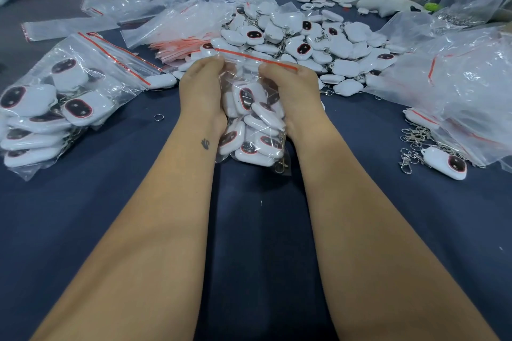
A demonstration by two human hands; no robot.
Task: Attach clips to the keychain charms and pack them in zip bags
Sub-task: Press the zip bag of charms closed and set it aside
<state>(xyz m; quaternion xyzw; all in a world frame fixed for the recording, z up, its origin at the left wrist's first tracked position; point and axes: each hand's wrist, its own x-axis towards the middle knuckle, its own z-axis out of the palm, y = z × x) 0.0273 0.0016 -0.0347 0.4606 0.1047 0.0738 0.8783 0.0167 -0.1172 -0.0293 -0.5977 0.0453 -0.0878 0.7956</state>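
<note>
1. Between my forearms, on the dark table (255,243), lies the bag (250,119) I am working on, full of white charms (243,98) with their clips (280,166) on.

2. My left hand (202,83) has its fingers curled round the bag's left top edge, just under the red zip strip (255,57); my right hand (286,86) is curled round the right top edge the same way. Both hold film only, as far as I can see; the fingertips are hidden behind the plastic.

3. I judge the bag soft and slack: thin film that creases and slips, with a lumpy, fairly weighty load of hard charms that will shift toward the low end. The metal clips could snag or poke the film.

4. The place to hold is where I have it, at the two ends of the mouth just below the strip, so the strip stays taut for pressing shut. Taking it by the belly would let the charms slide.

5. The long axis runs away from me, from the closed bottom near my wrists to the mouth at the far end. The mouth points away, toward the loose charm pile (318,44), and the strip lies crosswise, a little tilted, its right end nearer me.

6. A packed bag (63,102) lies to my left, well apart.
</note>
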